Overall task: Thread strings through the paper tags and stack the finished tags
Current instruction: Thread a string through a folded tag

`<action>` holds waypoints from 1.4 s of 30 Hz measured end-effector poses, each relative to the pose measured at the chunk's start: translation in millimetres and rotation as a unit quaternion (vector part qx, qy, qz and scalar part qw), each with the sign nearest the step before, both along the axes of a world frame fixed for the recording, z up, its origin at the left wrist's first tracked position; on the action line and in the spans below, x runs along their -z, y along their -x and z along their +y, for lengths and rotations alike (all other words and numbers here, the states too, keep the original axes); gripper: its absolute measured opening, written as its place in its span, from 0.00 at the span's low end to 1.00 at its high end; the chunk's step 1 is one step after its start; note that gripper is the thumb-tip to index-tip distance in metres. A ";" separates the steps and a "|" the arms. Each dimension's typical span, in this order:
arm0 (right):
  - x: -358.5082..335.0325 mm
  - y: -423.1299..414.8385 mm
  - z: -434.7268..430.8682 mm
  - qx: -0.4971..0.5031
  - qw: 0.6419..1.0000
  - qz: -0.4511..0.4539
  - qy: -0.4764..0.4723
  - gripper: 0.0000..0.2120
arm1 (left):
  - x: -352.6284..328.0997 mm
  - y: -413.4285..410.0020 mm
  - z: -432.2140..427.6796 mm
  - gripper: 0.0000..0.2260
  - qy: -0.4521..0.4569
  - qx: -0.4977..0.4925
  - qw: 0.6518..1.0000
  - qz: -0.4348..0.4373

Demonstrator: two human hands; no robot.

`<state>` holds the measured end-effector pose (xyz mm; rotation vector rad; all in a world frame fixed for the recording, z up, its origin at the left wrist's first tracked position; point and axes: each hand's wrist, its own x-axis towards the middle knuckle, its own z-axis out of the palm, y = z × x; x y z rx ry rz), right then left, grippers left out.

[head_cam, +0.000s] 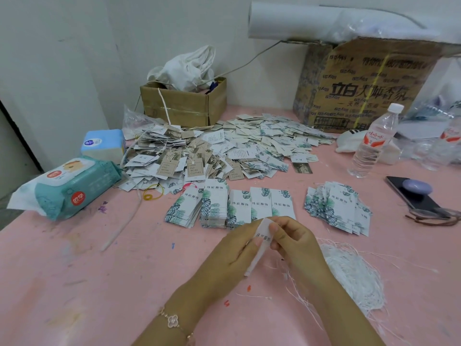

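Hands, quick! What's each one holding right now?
Left hand: pinching the paper tag.
Right hand: fingers curled on the same tag, near its top edge.

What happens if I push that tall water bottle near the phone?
The water bottle stands upright, tall and narrow, so it would probably tip. Its round body would likely roll on the pink table. How full it is I cannot tell, so its weight is uncertain.

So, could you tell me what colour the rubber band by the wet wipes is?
The rubber band is yellow, clearest in the head view.
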<state>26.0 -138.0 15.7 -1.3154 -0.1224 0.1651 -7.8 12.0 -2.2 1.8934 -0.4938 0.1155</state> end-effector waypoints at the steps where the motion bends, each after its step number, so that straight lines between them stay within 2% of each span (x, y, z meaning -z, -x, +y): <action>1: 4.2 -3.8 -0.9 -0.012 1.000 -0.005 0.001 0.14 | -1.5 -0.7 -0.4 0.16 0.036 -0.016 0.999 0.038; 2: 1.2 -2.0 0.5 -0.004 1.000 -0.005 0.000 0.18 | -3.2 -2.6 -0.5 0.17 0.084 -0.036 0.992 0.090; 4: -0.6 -0.4 -1.1 -0.004 0.999 -0.012 0.035 0.08 | -5.9 -6.5 2.5 0.18 0.160 -0.058 0.968 0.183; 5: 2.4 0.1 -4.5 -0.027 0.999 -0.020 0.031 0.12 | -6.5 -7.7 4.1 0.17 0.192 -0.049 0.959 0.203; 7: 5.5 2.4 -13.3 -0.037 0.999 -0.006 0.030 0.16 | -8.3 -8.0 5.3 0.13 0.249 -0.017 0.946 0.207; 9: 6.0 1.9 -11.8 -0.053 0.998 0.004 0.018 0.14 | -10.4 -7.2 3.7 0.10 0.278 -0.016 0.941 0.194; 13: 4.5 3.8 -7.1 -0.074 0.997 0.017 0.005 0.09 | -11.3 -7.9 0.7 0.12 0.274 -0.047 0.947 0.158; 20: 3.2 6.1 -6.1 -0.094 0.995 0.027 0.002 0.10 | -9.8 -8.6 0.4 0.10 0.287 -0.055 0.943 0.161; 25: 8.1 4.6 -4.0 -0.099 0.995 0.026 0.006 0.09 | -10.3 -7.6 0.3 0.04 0.253 -0.075 0.957 0.117; 29: 12.7 4.3 -0.3 -0.091 0.995 0.011 0.036 0.10 | -11.1 -7.8 -1.9 0.03 0.267 -0.097 0.951 0.124; 31: 12.8 4.9 0.3 -0.091 0.995 0.003 0.051 0.09 | -11.5 -9.1 -2.9 0.07 0.302 -0.098 0.937 0.147; 35: 13.9 4.9 -0.5 -0.052 0.990 -0.053 0.123 0.08 | -16.5 -12.4 1.5 0.03 0.368 -0.102 0.905 0.186; 38: 16.4 3.2 -0.7 -0.033 0.979 -0.107 0.172 0.03 | -18.8 -13.4 5.9 0.04 0.364 -0.113 0.905 0.189; 42: 18.6 2.1 -2.1 -0.020 0.972 -0.130 0.196 0.05 | -18.8 -13.1 6.7 0.05 0.358 -0.118 0.908 0.181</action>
